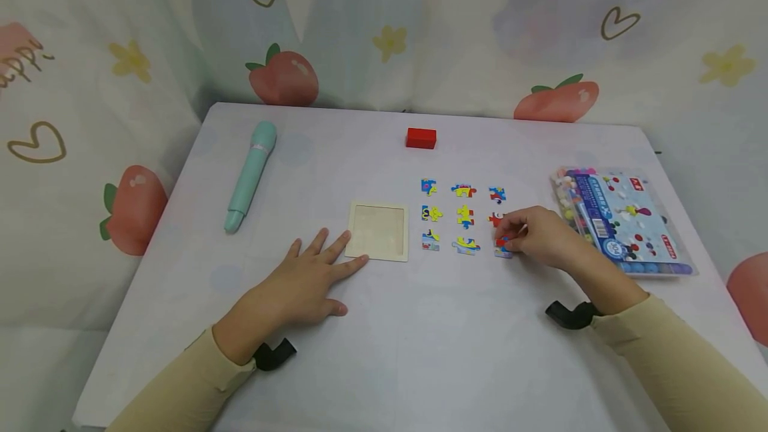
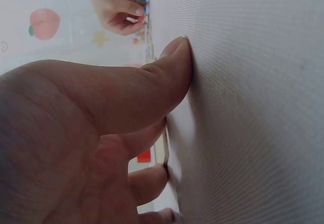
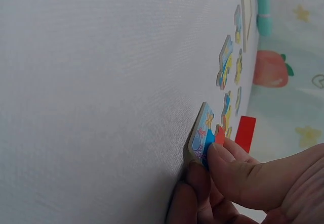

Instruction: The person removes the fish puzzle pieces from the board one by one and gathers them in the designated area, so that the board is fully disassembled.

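Observation:
My left hand [image 1: 303, 289] lies on the table with fingers spread, its fingertips at the near left corner of a square wooden puzzle tray [image 1: 377, 231]. Between thumb and fingers, my right hand [image 1: 540, 237] pinches a jigsaw piece [image 3: 203, 133] with blue, red and starfish patterns. This piece is tilted, one edge close to the tabletop in the right wrist view. It belongs to the near right corner of a grid of several colourful jigsaw pieces [image 1: 465, 217] spaced apart to the right of the tray. My right fingers partly cover a red piece [image 1: 495, 219] just behind it.
A red block [image 1: 421, 139] sits behind the pieces. At the far left lies a mint-green stick-shaped object [image 1: 251, 177]. To the right, beside my right forearm, is a clear plastic box [image 1: 630, 222] of coloured beads with a printed label. Patterned cloth [image 1: 456, 32] hangs behind the white table.

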Demonstrator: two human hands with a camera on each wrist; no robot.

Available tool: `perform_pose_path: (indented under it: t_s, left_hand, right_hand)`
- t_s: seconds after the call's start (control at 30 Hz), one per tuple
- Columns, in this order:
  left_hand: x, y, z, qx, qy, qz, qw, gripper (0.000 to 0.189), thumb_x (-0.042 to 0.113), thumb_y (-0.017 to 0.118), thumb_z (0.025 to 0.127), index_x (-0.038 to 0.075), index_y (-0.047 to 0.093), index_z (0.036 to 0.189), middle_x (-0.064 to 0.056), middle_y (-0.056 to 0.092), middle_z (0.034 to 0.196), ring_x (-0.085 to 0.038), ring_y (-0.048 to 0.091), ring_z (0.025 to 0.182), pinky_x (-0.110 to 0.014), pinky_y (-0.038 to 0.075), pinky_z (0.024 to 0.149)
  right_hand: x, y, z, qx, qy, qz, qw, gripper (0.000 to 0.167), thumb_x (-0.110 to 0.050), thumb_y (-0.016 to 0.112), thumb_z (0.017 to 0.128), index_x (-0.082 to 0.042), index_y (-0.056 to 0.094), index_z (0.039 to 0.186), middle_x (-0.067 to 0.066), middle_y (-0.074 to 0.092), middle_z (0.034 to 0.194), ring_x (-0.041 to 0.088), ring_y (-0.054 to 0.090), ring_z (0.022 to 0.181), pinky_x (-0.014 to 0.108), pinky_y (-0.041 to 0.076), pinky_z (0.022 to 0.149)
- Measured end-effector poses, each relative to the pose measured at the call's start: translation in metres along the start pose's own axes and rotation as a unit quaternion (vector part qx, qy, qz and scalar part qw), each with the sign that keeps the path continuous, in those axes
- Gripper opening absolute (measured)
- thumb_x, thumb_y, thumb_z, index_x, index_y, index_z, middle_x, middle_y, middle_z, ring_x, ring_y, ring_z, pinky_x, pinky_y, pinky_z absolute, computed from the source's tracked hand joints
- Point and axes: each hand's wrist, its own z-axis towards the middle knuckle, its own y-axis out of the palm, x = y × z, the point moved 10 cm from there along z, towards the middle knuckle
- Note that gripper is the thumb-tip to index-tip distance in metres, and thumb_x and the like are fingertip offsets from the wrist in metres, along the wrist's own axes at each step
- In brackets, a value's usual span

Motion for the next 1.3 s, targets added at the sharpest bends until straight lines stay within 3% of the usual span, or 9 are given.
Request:
perform_pose_path:
  t_s: [0.9, 1.3]
  left_hand:
    - [0.0005, -0.0001, 0.0002, 0.005, 0.001, -0.004, 1.0000, 0.087, 0.050, 0.082, 0.092, 0.043, 0.037, 0.167, -0.005, 0.013, 0.183, -0.045, 0.007, 0.169, -0.078, 0.017, 0.128]
    - [0.0005, 0.0006, 0.0002, 0.010, 0.000, -0.005, 0.9999, 0.087, 0.049, 0.083, 0.092, 0.042, 0.038, 0.167, -0.006, 0.014, 0.183, -0.045, 0.007, 0.169, -0.078, 0.016, 0.128]
  right_hand:
    - [-0.0004, 0.0041, 0.0018, 0.028, 0.006, -0.036, 0.9989, 0.019, 0.000, 0.078, 0.093, -0.009, 0.078, 0.110, 0.009, 0.072, 0.101, 0.027, 0.061, 0.097, 0.029, 0.053, 0.079]
    - [-0.0027, 0.0052, -0.0016, 0.064, 0.017, -0.068, 0.9955, 0.016, -0.004, 0.077, 0.095, -0.011, 0.076, 0.110, 0.012, 0.069, 0.105, 0.030, 0.060, 0.100, 0.042, 0.058, 0.088]
